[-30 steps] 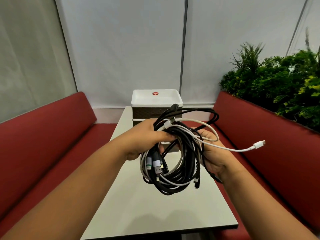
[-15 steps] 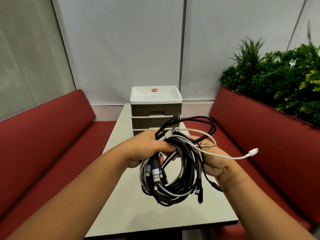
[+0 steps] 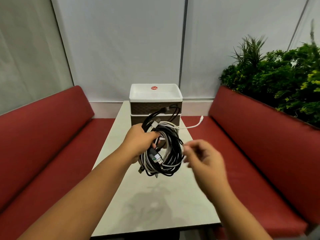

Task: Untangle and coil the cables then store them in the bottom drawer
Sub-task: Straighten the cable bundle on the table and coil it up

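Observation:
My left hand (image 3: pixel 140 144) grips a tangled bundle of black, white and grey cables (image 3: pixel 168 149) and holds it up above the table. Several plugs hang from the bundle, and a white cable end (image 3: pixel 200 118) sticks out to the right. My right hand (image 3: pixel 204 160) is blurred by motion just right of the bundle, its fingers loosely spread with the tips near the bundle's edge and nothing visibly held. Behind the cables stands a drawer unit (image 3: pixel 155 108) with a white top and brown drawers. Its lower drawers are partly hidden by the bundle.
The pale narrow table (image 3: pixel 155 205) runs away from me between two red benches (image 3: pixel 43 144). A green plant hedge (image 3: pixel 277 84) rises behind the right bench. White wall panels close the far end.
My right hand has let go of the bundle and pulled back to the right. My left hand has carried the bundle forward towards the drawer unit. The view tilted down.

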